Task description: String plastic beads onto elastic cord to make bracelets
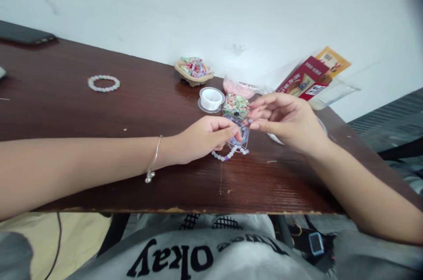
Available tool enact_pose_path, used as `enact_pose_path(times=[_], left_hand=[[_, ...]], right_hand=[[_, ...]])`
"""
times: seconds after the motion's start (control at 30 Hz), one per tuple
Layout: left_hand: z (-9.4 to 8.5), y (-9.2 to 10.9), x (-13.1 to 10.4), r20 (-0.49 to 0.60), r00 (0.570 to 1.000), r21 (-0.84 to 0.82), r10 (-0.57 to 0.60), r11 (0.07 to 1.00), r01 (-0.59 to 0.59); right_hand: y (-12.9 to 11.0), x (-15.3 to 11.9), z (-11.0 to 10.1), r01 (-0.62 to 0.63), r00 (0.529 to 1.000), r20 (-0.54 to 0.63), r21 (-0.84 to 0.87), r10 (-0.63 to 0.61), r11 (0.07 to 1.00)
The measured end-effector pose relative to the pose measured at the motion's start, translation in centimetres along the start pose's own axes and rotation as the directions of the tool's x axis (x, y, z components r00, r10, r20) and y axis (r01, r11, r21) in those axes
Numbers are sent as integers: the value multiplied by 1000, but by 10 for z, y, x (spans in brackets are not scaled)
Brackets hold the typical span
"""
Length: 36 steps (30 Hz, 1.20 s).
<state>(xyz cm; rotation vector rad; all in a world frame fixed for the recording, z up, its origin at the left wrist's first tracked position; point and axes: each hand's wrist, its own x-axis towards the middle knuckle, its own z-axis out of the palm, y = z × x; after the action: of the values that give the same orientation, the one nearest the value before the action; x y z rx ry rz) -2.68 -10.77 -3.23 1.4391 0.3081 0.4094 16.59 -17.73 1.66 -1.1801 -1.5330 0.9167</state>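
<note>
My left hand (214,137), a silver bracelet on its wrist, pinches a thin clear string above a box of purple beads (243,134). From this hand a strand of pale and purple beads (225,156) hangs down near the table top. Close to its right, my right hand (280,121) holds a small greyish bead (250,121) between thumb and finger, at the string's end. Behind the fingers is a box of multicoloured beads (235,104). A white spool (211,99) of string lies just left of it.
A finished-looking bead bracelet (103,83) lies at the left on the brown table (148,95). Toward the wall are a dish (194,78) of colourful beads, a bag of pink beads (238,88), and red and yellow packets (306,77) in a clear container. A dark phone-like device (26,34) is far left.
</note>
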Motion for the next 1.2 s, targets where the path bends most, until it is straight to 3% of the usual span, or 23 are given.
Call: enact_pose_path(times=[1.2], left_hand=[[1, 1, 0, 10, 1000, 27, -10, 1000, 9]], right_hand=[[3, -1, 4, -14, 1000, 1, 14, 14, 1000]])
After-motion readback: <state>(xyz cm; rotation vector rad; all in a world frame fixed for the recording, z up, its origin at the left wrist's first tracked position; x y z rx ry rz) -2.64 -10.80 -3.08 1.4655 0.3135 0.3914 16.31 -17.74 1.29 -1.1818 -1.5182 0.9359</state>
